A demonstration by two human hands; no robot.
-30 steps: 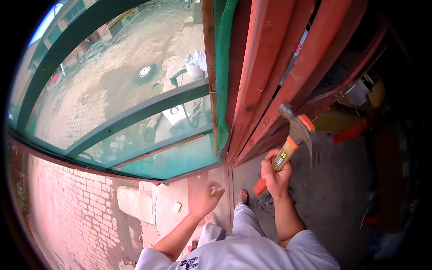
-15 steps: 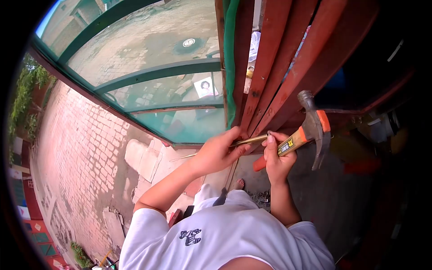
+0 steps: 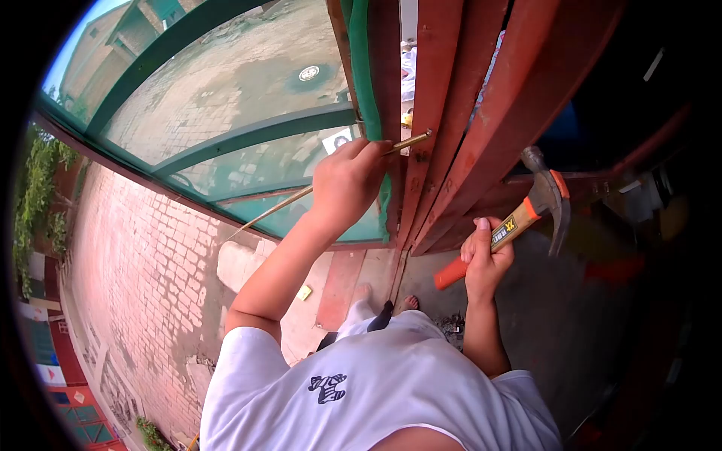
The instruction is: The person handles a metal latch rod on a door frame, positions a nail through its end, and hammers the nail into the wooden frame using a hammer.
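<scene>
A thin brass-coloured rod [image 3: 280,204] passes through my left hand [image 3: 347,183], whose fingers are wrapped round it. One end of the rod points up and right, in front of the red wooden door frame [image 3: 435,83]; the long end slants down and left across the green-framed screen door [image 3: 263,154]. My right hand [image 3: 487,254] grips a claw hammer [image 3: 547,197] by its orange and yellow handle. The hammer head is up and to the right, apart from the frame.
Green netting [image 3: 362,68] hangs along the screen door's edge. Beyond lies a brick-paved yard [image 3: 150,255]. A small yellow object [image 3: 304,292] rests on the ground near my feet. Dark clutter [image 3: 639,203] is at the right, and debris [image 3: 453,325] lies on the floor.
My left hand, low and away from the door frame at first, has risen towards it with the rod. My right hand has shifted right with the hammer, and the view has turned.
</scene>
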